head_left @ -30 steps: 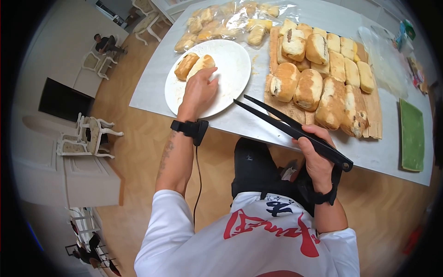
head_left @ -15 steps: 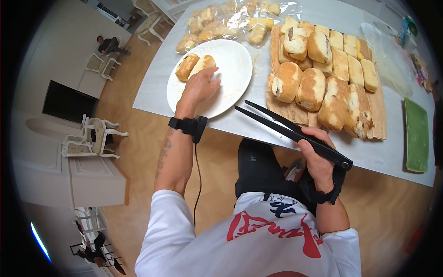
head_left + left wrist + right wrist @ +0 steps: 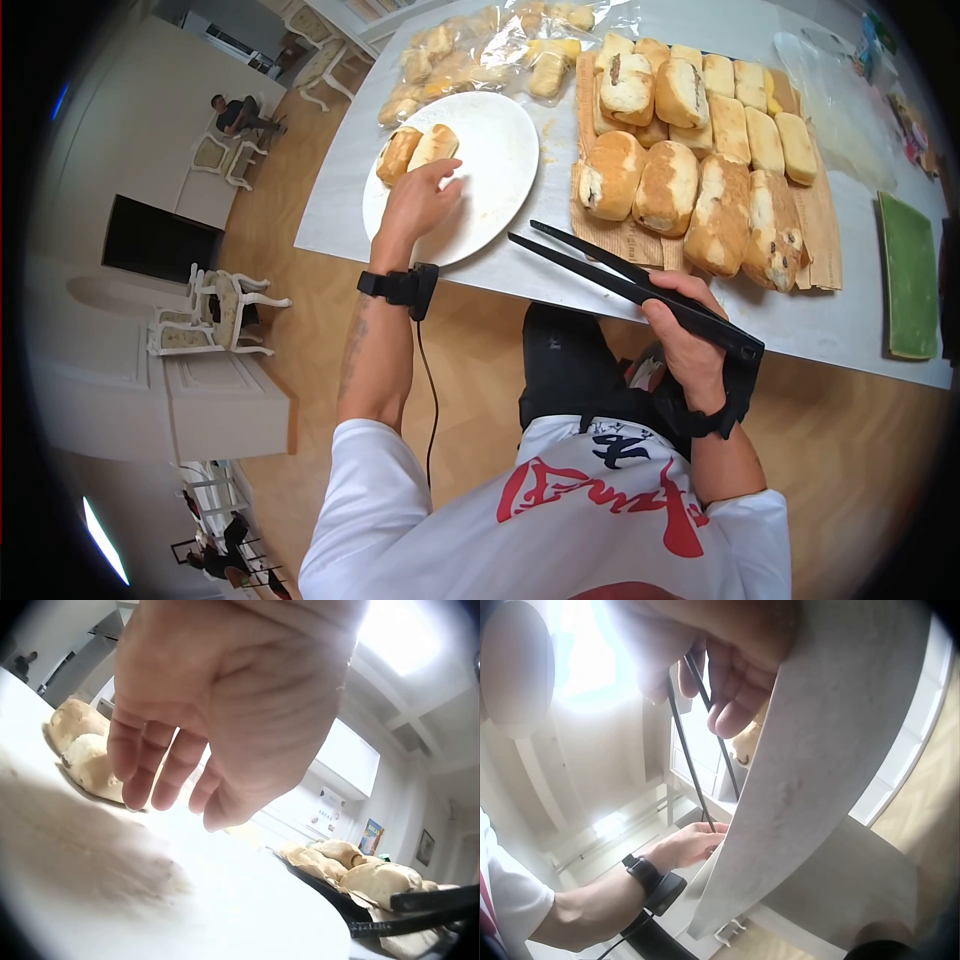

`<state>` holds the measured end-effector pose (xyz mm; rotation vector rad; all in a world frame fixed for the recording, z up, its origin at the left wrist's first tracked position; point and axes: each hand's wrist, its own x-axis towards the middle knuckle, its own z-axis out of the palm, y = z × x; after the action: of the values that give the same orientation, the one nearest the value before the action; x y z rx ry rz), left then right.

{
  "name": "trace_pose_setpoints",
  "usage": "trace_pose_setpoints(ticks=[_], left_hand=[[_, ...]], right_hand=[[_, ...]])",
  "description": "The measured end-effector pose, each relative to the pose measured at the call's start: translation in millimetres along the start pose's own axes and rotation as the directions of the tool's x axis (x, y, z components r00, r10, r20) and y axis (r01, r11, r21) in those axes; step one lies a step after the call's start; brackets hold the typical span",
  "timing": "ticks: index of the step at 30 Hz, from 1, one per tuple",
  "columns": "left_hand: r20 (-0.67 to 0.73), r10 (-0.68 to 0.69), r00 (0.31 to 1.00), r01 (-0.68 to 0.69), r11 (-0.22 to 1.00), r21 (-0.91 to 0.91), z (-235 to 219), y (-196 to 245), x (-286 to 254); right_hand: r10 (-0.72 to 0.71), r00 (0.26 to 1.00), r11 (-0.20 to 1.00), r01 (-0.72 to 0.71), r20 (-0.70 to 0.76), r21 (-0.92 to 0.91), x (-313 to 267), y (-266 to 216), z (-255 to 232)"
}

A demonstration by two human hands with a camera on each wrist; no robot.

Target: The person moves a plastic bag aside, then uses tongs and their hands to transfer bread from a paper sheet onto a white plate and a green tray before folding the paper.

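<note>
Two filled bread rolls [image 3: 432,147] lie side by side at the left of a round white plate [image 3: 495,190]. My left hand [image 3: 420,200] hovers over the plate beside the nearer roll, its fingers loosely bent. In the left wrist view nothing sits between the fingers of the left hand [image 3: 217,712], and the rolls [image 3: 90,761] are just beyond them. My right hand [image 3: 690,325] grips black tongs [image 3: 625,285] near their hinged end. The tongs' tips are spread apart and point toward the plate, with no bread between them.
Several bread loaves [image 3: 665,190] sit in rows on printed brown paper [image 3: 640,240] at the right. Bagged bread [image 3: 470,60] lies behind the plate. A green rectangular tray [image 3: 908,275] stands at the table's right end, with clear plastic bags [image 3: 825,100] behind it. A seated person [image 3: 235,115] is across the room.
The head view has shifted slightly. My left hand stays beside the rolls, drawn back a little from them, and the right hand keeps hold of the tongs.
</note>
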<state>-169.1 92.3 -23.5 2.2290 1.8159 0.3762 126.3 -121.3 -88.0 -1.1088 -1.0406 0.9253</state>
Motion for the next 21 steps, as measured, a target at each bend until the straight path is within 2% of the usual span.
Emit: trace_pose_setpoints(ticks=[4, 7, 10, 13, 16, 18, 21], left_hand=[[-0.017, -0.018, 1.0, 0.018, 1.0, 0.015, 1.4, -12.4, 2.0], [-0.026, -0.014, 1.0, 0.015, 0.998, 0.053, 2.4, -12.3, 2.7], [-0.03, -0.016, 0.999, 0.018, 0.999, 0.048, 3.0, -10.2, 2.3], [-0.042, 0.01, 0.999, -0.007, 0.999, 0.052, 3.6, -13.4, 3.6], [-0.013, -0.001, 1.0, 0.002, 0.998, 0.067, 0.3, -5.4, 4.5], [-0.012, -0.001, 1.0, 0.001, 0.998, 0.059, 0.8, -2.0, 6.0], [-0.029, 0.042, 0.999, -0.04, 0.998, 0.052, 6.7, -8.1, 15.8]], right_hand=[[0.027, 0.999, 0.999, -0.028, 0.026, 0.025, -0.2, -7.3, 2.1], [-0.046, 0.999, 0.999, 0.047, 0.019, -0.027, 1.2, -4.0, 2.2], [0.04, 0.999, 0.998, -0.041, 0.03, 0.048, -0.5, -10.3, 2.3], [0.038, 0.999, 0.998, -0.039, 0.024, 0.044, -1.0, -8.7, 2.4], [-0.099, 0.995, 0.995, 0.099, 0.017, -0.024, 1.2, 0.8, 3.1], [-0.024, 0.999, 1.0, 0.023, 0.023, 0.021, -0.7, -4.2, 4.2], [0.004, 1.0, 1.0, -0.005, 0.03, 0.026, -2.4, -6.2, 3.3]])
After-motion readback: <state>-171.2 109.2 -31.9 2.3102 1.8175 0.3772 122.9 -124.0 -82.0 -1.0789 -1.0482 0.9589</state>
